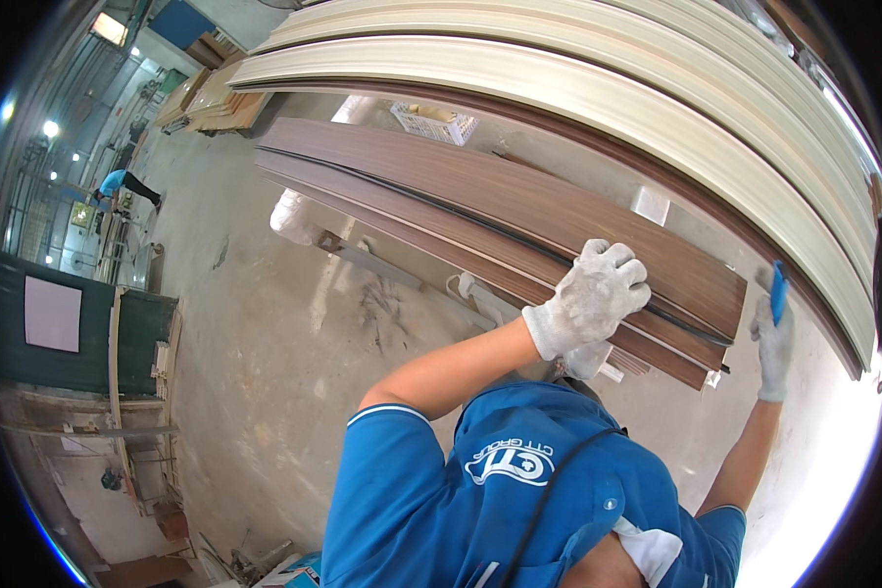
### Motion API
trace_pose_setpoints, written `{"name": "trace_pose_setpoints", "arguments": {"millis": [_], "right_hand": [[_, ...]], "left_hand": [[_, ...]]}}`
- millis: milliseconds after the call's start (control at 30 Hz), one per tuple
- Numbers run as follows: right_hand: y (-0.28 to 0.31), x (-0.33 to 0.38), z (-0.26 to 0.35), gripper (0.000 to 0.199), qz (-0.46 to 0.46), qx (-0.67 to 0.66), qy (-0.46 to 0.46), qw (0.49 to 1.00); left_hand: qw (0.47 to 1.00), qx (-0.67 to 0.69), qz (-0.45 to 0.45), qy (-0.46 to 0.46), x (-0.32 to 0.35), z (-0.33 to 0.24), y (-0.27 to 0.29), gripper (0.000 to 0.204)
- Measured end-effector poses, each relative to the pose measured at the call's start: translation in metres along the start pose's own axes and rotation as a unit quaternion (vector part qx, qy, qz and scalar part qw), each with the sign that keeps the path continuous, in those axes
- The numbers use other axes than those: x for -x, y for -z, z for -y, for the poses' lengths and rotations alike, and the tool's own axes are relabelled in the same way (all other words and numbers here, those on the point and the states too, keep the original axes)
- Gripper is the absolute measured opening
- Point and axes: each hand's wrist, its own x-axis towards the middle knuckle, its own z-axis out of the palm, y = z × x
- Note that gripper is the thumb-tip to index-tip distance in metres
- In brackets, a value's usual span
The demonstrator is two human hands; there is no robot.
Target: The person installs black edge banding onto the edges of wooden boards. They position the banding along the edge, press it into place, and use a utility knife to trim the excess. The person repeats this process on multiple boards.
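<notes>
My left hand, in a whitish work glove, lies over a brown wood-grain panel with its fingers curled around a long black strip. The strip runs lengthwise along the panel and passes under the glove. What the fingertips do beneath it is hidden. Off the panel's right end, my gloved right hand is closed on a slim blue hand tool that points upward. Its exact kind does not show. More narrow brown boards lie along the near side of the panel.
Long cream moulded profiles are stacked just beyond the panel. A white plastic crate stands on the floor behind it, and a wrapped white roll supports the left end. Far left, another person bends over. Boards are piled upper left.
</notes>
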Motion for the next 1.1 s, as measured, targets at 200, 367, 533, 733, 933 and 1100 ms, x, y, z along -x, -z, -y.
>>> {"name": "trace_pose_setpoints", "arguments": {"millis": [200, 367, 533, 733, 933, 1100], "right_hand": [[-0.034, -0.029, 0.009, 0.055, 0.062, 0.057, 0.065, 0.994], [-0.026, -0.036, 0.039, 0.055, 0.112, 0.222, 0.081, 0.965], [-0.078, -0.061, 0.134, 0.061, 0.05, 0.328, 0.196, 0.923], [-0.283, -0.047, 0.271, 0.051, 0.301, 0.192, 0.384, 0.851], [-0.488, -0.008, 0.322, 0.046, 0.344, 0.369, 0.428, 0.75], [-0.557, -0.005, 0.341, 0.048, 0.334, 0.43, 0.406, 0.734]], "left_hand": [[0.997, 0.027, 0.015, -0.067, -0.021, 0.002, -0.01, 0.016], [0.987, 0.087, 0.108, -0.085, -0.038, 0.024, -0.005, 0.008], [0.981, 0.124, 0.127, -0.082, -0.036, 0.034, -0.012, 0.01], [0.952, 0.207, 0.225, 0.017, -0.034, 0.037, -0.03, 0.017], [0.935, 0.231, 0.267, 0.031, -0.031, 0.045, -0.044, 0.023], [0.961, 0.173, 0.215, -0.002, -0.017, 0.049, -0.041, 0.027]]}}
